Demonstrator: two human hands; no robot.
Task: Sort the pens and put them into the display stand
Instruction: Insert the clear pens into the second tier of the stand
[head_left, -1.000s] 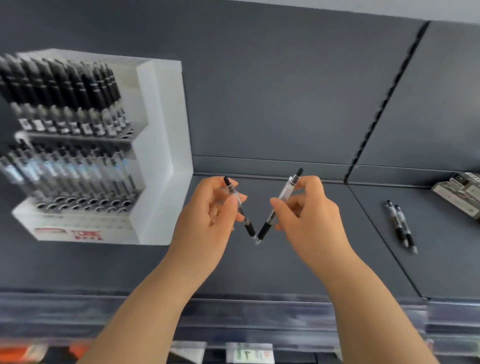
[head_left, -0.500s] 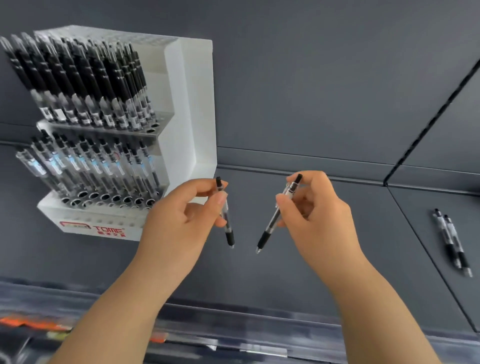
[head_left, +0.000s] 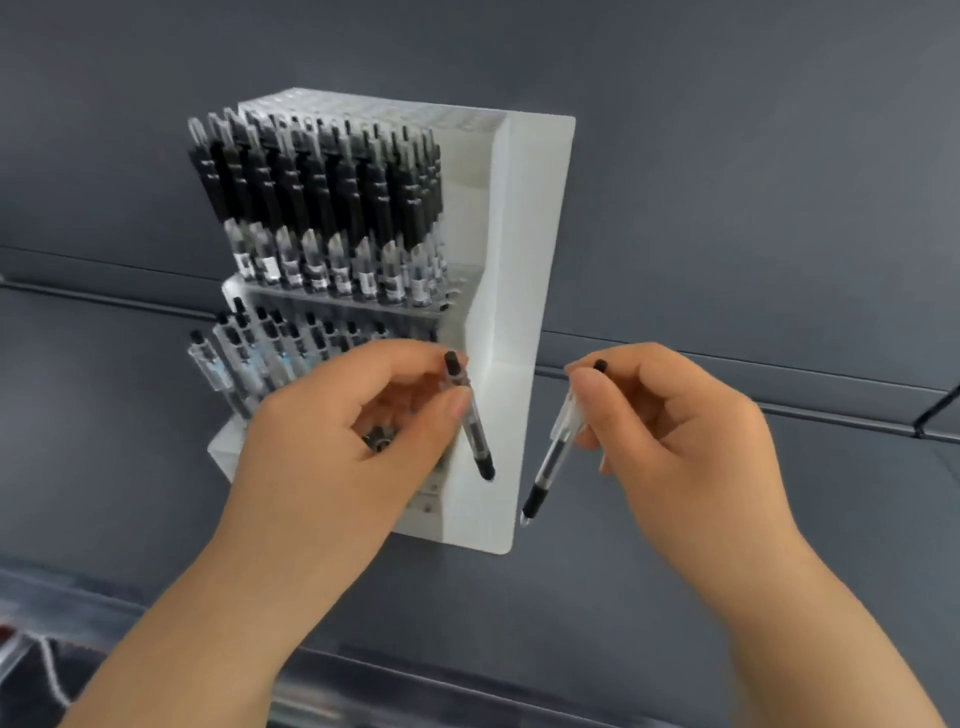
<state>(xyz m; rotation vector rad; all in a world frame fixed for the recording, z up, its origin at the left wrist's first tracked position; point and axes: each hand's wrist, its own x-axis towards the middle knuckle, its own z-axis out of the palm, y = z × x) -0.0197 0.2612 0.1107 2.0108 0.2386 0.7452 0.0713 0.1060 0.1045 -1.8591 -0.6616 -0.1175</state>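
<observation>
Head view: what has each hand got?

The left hand (head_left: 353, 441) pinches a clear pen (head_left: 475, 436) near its clicker, tip down, in front of the display stand's (head_left: 535, 208) right front corner. The right hand (head_left: 685, 441) pinches a second pen (head_left: 553, 457) likewise, just right of the stand.

How far along?

Late, I'd say. The stand's upper row (head_left: 322, 208) looks packed and the lower row (head_left: 270, 353) mostly filled, though the left hand hides its right end. These two pens are left to seat.

Room to move?

Open shelf (head_left: 883, 493) right of the stand. Its tall side wall (head_left: 511, 322) hems the lower row, so come in from above.
</observation>
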